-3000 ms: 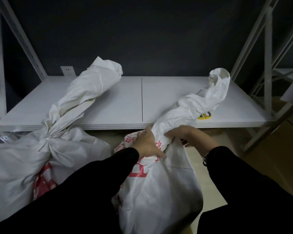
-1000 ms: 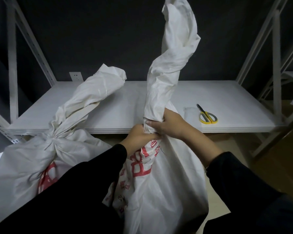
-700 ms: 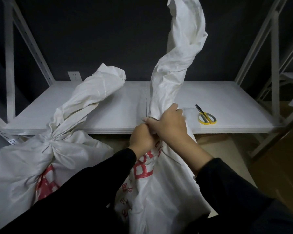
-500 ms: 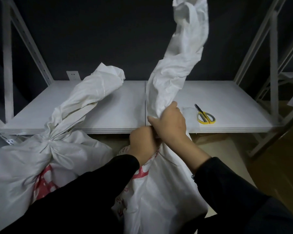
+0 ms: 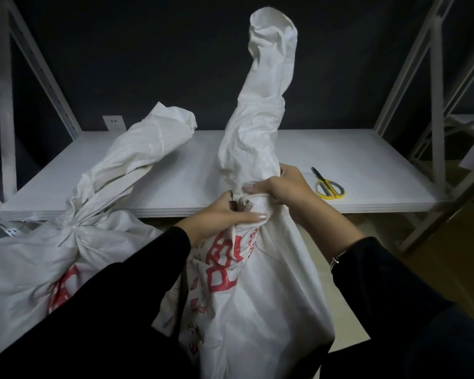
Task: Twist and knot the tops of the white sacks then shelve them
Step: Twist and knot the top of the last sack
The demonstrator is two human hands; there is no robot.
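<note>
A white sack with red print (image 5: 257, 302) stands in front of me, below the shelf edge. Its long twisted top (image 5: 260, 110) rises upright and leans slightly right. My right hand (image 5: 282, 187) grips the base of that twisted neck. Just below it, my left hand (image 5: 227, 214) holds the gathered neck, thumb across the fabric. A second white sack (image 5: 33, 269) lies at the left, its neck cinched tight. The second sack's twisted top (image 5: 145, 151) rests on the white shelf (image 5: 367, 173).
Yellow-handled scissors (image 5: 326, 184) lie on the shelf's right part. White metal rack uprights (image 5: 435, 77) stand at both sides, with a dark wall behind. A wall socket (image 5: 114, 123) shows at the back left. Brown floor or cardboard lies at the right.
The sack's top was lifted off the shelf and stood upright, twisted. Since half a second ago the tail sank and straightened, and my hands shifted right at the neck.
</note>
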